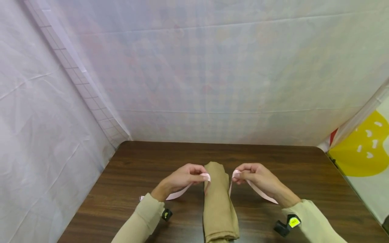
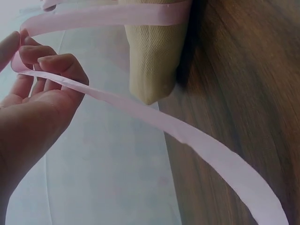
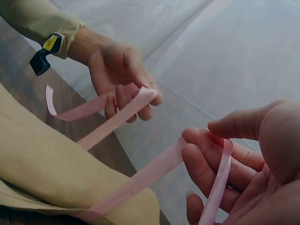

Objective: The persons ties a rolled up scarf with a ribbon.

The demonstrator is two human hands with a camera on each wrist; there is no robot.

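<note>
A tan folded or rolled cloth (image 1: 217, 206) lies lengthwise on the table between the hands. A pink ribbon (image 2: 154, 15) runs across its side in the left wrist view. To the left of the cloth, the left hand (image 1: 182, 178) pinches one length of ribbon (image 1: 180, 193) between thumb and fingers. On the other side, the right hand (image 1: 259, 177) pinches another length, whose tail (image 1: 262, 194) trails toward the forearm. Both held lengths rise from the cloth in the right wrist view, where a loop bends over the right fingers (image 3: 201, 145). The cloth's underside is hidden.
The dark brown wooden table (image 1: 136, 162) ends at a pale hanging sheet (image 1: 206, 84) behind and another sheet (image 1: 45, 135) at left. A yellow printed shape (image 1: 361, 152) shows beyond the right edge. Each sleeve carries a small black device (image 1: 282, 228) at the wrist.
</note>
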